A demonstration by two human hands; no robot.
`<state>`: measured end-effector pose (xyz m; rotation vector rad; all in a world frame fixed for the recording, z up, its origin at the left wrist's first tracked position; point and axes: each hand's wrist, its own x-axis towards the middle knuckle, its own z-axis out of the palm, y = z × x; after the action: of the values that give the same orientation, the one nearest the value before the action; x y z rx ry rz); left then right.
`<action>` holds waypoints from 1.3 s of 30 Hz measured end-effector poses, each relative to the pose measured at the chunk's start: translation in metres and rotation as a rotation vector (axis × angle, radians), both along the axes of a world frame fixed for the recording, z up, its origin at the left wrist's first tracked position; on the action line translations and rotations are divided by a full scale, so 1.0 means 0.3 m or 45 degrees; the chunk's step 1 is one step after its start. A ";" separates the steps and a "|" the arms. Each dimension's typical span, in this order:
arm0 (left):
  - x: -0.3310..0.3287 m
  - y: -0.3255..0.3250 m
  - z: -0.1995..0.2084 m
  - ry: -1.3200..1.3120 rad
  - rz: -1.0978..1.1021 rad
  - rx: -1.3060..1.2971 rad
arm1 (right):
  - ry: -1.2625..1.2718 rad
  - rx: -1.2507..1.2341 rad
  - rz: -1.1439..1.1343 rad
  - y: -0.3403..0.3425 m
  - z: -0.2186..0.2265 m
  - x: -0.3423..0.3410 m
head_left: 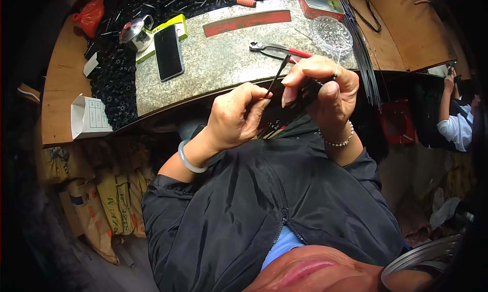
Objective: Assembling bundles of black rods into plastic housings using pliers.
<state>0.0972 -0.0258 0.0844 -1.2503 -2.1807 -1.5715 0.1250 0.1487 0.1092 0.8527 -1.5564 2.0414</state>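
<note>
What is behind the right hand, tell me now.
Beyond the right hand, red-handled pliers lie on the worktop, head visible; the fingers hide a handle's end.

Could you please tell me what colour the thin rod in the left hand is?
Thin rod: black, best seen in the head view.

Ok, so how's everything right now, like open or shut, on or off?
Left hand: pinched shut on a thin black rod.
Right hand: fingers bent; can't tell how firmly they grip.
Phone: lying face up, screen dark.
Red tin: open, no lid on.
Pliers: lying on the table; can't tell if they're open.
Jacket: zip partly undone at the neck.
</note>
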 end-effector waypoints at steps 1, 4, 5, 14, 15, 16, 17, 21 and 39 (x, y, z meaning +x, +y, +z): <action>0.000 0.001 -0.008 0.017 -0.004 0.018 | 0.000 0.000 0.001 -0.001 -0.002 -0.001; 0.005 -0.001 -0.006 0.034 -0.007 0.027 | -0.010 -0.022 -0.004 -0.003 -0.002 0.001; 0.007 -0.002 -0.004 0.033 -0.006 0.018 | -0.046 0.007 -0.001 -0.004 0.002 0.006; -0.073 -0.054 -0.108 -1.622 -0.377 0.708 | -0.179 -0.072 0.133 -0.004 0.001 -0.008; -0.092 -0.047 -0.147 -1.629 -0.201 0.754 | -0.177 -0.073 0.133 -0.010 -0.001 -0.010; -0.101 -0.037 -0.166 -1.629 -0.027 0.796 | -0.243 -0.100 0.120 -0.011 0.000 -0.009; -0.111 -0.047 -0.173 -1.618 -0.054 0.777 | -0.309 -0.128 0.108 -0.014 0.000 -0.009; -0.149 -0.023 -0.080 -1.254 -0.145 0.712 | -0.290 -0.202 0.094 -0.016 -0.013 -0.018; -0.144 0.127 0.258 -1.026 -0.608 0.626 | -0.391 -0.272 0.108 -0.003 -0.040 0.033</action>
<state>0.0540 0.0123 0.1616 -1.1311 -1.6527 -2.9911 0.1350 0.1477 0.0972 0.5538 -1.4345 2.4397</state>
